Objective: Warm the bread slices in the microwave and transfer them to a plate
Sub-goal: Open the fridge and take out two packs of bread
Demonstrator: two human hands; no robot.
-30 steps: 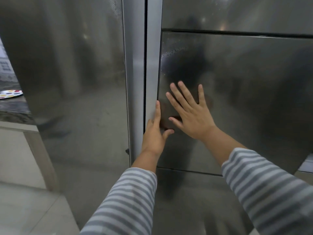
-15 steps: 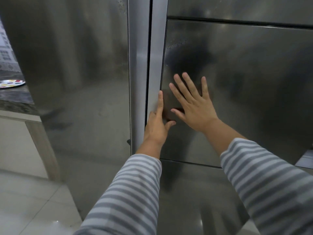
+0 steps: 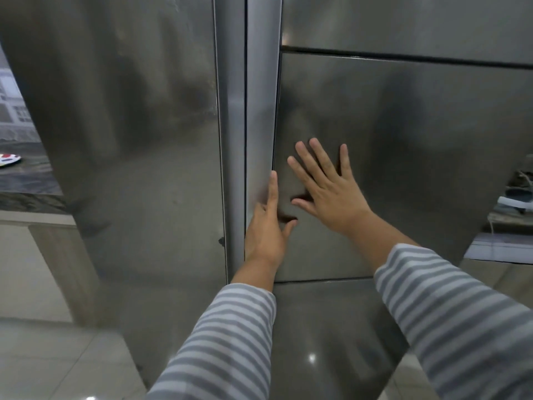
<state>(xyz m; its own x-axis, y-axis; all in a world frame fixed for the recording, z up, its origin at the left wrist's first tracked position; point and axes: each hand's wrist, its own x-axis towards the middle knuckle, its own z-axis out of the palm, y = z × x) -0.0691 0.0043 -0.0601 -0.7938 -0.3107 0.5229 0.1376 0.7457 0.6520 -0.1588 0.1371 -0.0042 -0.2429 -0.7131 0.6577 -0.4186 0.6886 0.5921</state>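
Note:
A tall stainless-steel fridge fills the view. My right hand (image 3: pixel 327 187) lies flat with fingers spread on a square steel door panel (image 3: pixel 403 157) on the fridge's right side. My left hand (image 3: pixel 266 226) rests with straight fingers along that panel's left edge, next to the vertical handle strip (image 3: pixel 259 111). Neither hand holds anything. No bread, microwave or serving plate for the bread is in view.
The fridge's left door (image 3: pixel 129 140) stands closed. A dark counter (image 3: pixel 26 180) at far left carries a colourful plate (image 3: pixel 8 159). Cluttered items (image 3: pixel 516 197) show at the right edge. Glossy floor tiles (image 3: pixel 57 365) lie below.
Both hands stay pressed flat on the panel. The camera view has shifted, so the panel and hands sit lower in the frame, and the items at the right edge have come into sight.

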